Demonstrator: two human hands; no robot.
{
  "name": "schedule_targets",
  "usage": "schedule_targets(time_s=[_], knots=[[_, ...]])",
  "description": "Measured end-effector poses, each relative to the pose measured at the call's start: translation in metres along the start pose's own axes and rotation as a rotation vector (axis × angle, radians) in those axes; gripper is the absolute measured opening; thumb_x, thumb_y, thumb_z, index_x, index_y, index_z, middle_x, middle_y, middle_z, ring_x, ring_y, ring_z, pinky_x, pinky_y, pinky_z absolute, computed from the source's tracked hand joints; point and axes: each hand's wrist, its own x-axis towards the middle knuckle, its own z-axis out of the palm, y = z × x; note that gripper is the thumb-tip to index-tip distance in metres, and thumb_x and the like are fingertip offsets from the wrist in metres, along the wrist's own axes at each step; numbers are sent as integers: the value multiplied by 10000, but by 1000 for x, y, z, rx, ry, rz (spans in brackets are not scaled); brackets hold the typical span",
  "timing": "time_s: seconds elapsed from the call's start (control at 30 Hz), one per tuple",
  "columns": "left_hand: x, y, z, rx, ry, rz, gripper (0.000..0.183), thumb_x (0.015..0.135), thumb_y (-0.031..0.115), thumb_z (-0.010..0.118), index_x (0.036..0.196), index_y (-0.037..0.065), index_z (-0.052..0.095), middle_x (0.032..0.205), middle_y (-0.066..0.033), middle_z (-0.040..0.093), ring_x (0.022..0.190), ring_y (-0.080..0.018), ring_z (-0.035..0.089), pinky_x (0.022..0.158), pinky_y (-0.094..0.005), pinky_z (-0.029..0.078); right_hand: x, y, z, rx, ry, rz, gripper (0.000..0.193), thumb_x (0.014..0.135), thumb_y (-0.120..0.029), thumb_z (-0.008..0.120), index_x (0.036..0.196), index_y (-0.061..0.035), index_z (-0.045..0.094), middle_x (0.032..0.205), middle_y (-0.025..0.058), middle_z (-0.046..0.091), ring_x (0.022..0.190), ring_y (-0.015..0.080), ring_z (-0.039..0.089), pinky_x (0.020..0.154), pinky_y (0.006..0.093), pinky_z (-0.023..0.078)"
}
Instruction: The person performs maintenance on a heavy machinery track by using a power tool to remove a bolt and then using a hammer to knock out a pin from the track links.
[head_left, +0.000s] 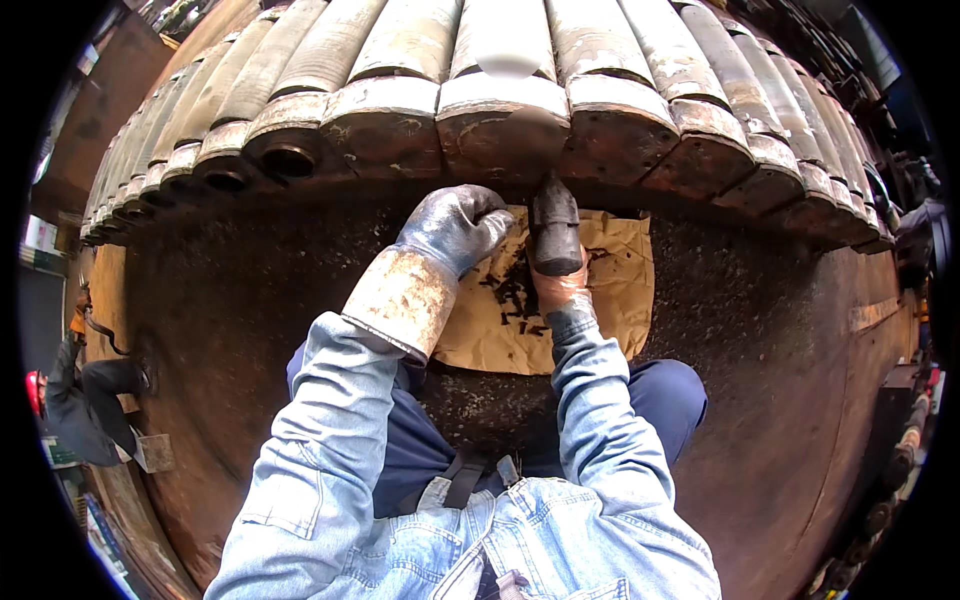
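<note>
My left hand (455, 228) wears a dirty grey glove with a long stained cuff. Its fingers are curled closed near the pipe ends, and whatever they may hold is hidden. My right hand (560, 286), without such a glove, grips a hammer; the dark, wedge-nosed hammer head (556, 230) hides most of the fingers and the handle. Under both hands a creased sheet of brown paper (620, 300) lies on the ground. Small dark metal pieces (515, 298), some shaped like short bolts, are scattered over it, left of my right wrist.
A long row of heavy metal pipes (410, 40) with thick blocky ends (500, 130) spans the far side. Dark, gritty ground (280, 270) surrounds the paper. At the far left a person in a red helmet (75, 390) works near a curved dark hose or bar (105, 330).
</note>
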Motion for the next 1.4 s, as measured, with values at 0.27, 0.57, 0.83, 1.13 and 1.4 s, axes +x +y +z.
schedule_targets(time_s=[0.27,0.57,0.83,1.13,1.4], knots=[[3,4,-6,8,-13,-13,213,911,144,757,1068,0,749,971,-149,763,878,-168,715,817,-314,568,3,-10,5,248,-63,139,384,925,-50,679,1305,-53,624,1114,15,692,923,117,612,831,274,518],[-1,6,-11,25,11,68,224,922,118,739,1095,-24,731,975,-153,758,884,-170,717,811,-311,572,4,-16,21,24,-41,-217,707,903,-154,713,1530,-43,405,1502,162,481,1386,342,452,1169,421,366],[-6,9,-17,-4,35,80,239,922,120,745,1105,-33,729,978,-148,761,880,-165,717,807,-308,576,-11,9,20,60,-126,-198,370,870,-39,733,1218,-54,608,1087,56,658,969,202,631,900,376,519],[-2,24,-19,-8,50,115,220,920,147,745,1077,-7,747,987,-165,764,882,-204,743,799,-325,583,-15,-26,2,328,-208,160,138,913,-66,669,1050,-60,656,939,53,673,964,193,606,856,346,501],[-7,25,-38,-82,94,131,215,919,132,738,1075,-16,740,968,-154,761,897,-180,722,818,-325,574,16,-34,-10,-218,-115,-457,626,930,-102,628,1526,-100,435,1580,201,390,1447,415,359,1198,444,330]])
